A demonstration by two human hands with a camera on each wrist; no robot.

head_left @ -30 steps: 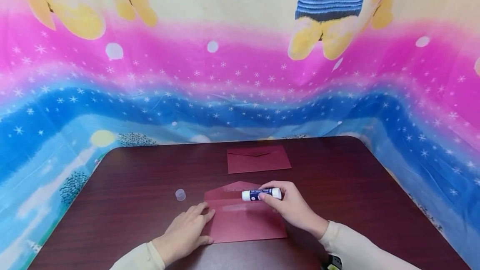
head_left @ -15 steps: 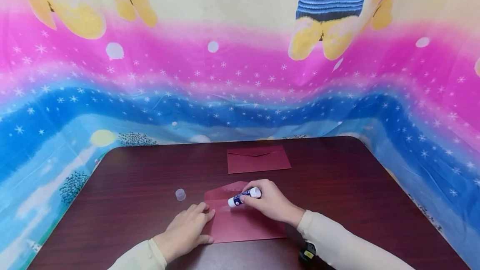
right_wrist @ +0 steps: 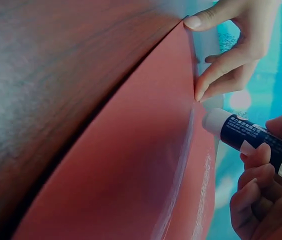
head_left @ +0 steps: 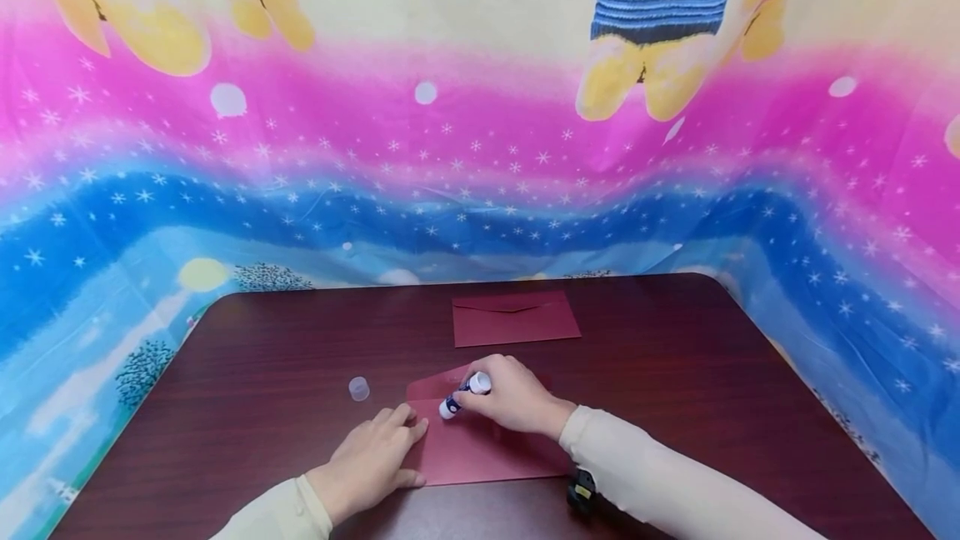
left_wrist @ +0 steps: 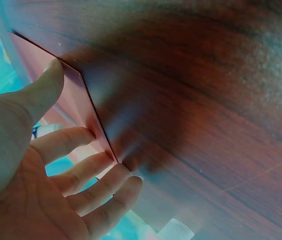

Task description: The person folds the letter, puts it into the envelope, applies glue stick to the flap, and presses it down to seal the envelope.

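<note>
A dark red envelope (head_left: 487,455) lies on the table with its flap unfolded away from me. My left hand (head_left: 371,458) rests along its left edge, thumb and fingertips spread on the paper. In my right hand (head_left: 519,400) I grip a glue stick (head_left: 465,395) with a dark blue label, tilted with its white end down near the fold on the left. The right wrist view shows that end of the glue stick (right_wrist: 251,132) close by the left hand's fingertips. Pale glue streaks (right_wrist: 181,172) run along the envelope body and the flap.
A clear plastic cap (head_left: 359,388) stands on the table left of the envelope. Farther back lies a second red envelope (head_left: 517,328), its flap folded down. The dark wooden table (head_left: 300,340) meets a colourful printed cloth (head_left: 480,223) at its far edge.
My right hand has moved left with the glue stick along the envelope's fold, and the stick has gone from nearly level to steeply tilted. The left hand stays in place.
</note>
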